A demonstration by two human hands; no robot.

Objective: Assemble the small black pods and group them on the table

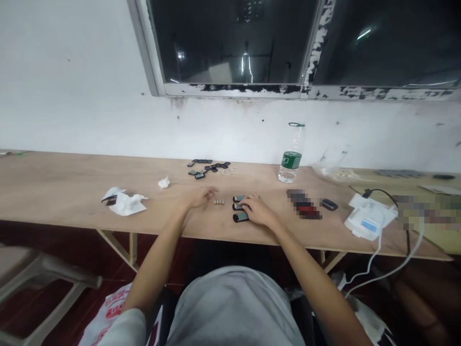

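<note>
Three small black pieces with grey-green panels lie in a column at the table's middle: a top one (238, 198), a middle one (236, 206) and a lower one (240, 217). My right hand (257, 210) rests over their right ends, fingers stretched out and touching the middle piece. To their left stands a short row of tiny gold-and-silver parts (219, 202), too small to name. My left hand (202, 196) hovers just left of that row, fingers loosely extended and apart, with nothing visible in them.
Farther back lie several black pieces (203, 171) and scattered small white bits (226, 170). A water bottle (289, 166) stands near the wall. Crumpled tissue (127, 203) lies left. At right are a black oval object (329, 204) and a white box (365, 223) with cables.
</note>
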